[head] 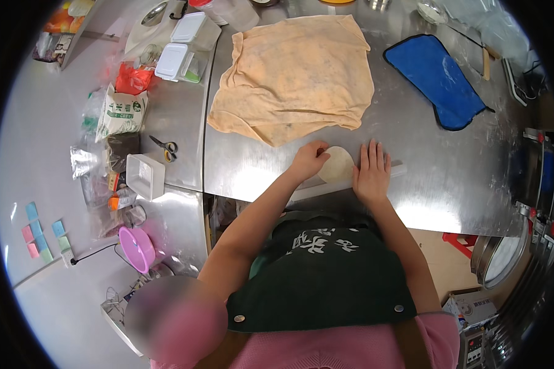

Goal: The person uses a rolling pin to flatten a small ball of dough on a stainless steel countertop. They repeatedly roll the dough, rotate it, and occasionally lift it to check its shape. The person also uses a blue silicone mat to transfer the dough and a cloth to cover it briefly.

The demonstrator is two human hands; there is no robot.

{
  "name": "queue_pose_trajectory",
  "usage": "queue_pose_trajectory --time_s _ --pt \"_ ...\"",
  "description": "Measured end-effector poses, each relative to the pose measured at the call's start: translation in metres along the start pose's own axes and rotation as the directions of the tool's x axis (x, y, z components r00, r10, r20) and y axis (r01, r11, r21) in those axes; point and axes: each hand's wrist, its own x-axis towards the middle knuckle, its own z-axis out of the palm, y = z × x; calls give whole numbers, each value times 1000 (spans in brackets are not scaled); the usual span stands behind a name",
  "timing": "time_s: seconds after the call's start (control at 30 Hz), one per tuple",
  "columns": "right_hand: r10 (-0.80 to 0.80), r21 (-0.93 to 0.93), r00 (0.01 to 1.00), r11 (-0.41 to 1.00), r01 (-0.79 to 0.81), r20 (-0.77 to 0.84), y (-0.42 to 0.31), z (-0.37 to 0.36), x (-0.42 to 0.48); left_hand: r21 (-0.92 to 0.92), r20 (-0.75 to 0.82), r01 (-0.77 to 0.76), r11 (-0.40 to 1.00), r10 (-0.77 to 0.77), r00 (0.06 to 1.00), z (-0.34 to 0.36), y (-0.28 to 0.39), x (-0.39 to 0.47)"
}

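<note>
A round, flat, pale piece of dough (336,164) lies on the steel worktop (258,170) close to its front edge. The curled fingers of my left hand (310,159) pinch its upper left edge. Flat and palm down, my right hand (373,173) rests at the dough's right side on a whitish rolling pin (398,169), whose end sticks out to the right. Beyond both hands a rumpled peach-coloured cloth (295,83) is spread on the worktop; what it covers is hidden.
Scissors (167,148) and a white plastic tub (145,176) lie at left, near lidded containers (171,61) and a printed bag (121,112). A blue oven mitt (436,78) is at upper right. A pink basin (137,249) stands at lower left, a round metal sieve (501,263) at lower right.
</note>
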Motion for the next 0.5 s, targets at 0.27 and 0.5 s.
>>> queue_pose_trajectory --time_s 0.27,0.5 --pt "-67 57 998 996 67 -13 4 -2 3 187 89 -34 982 17 996 1 19 7" --pt "-295 173 954 943 285 41 34 -18 -60 278 151 -220 935 184 971 1 53 -11"
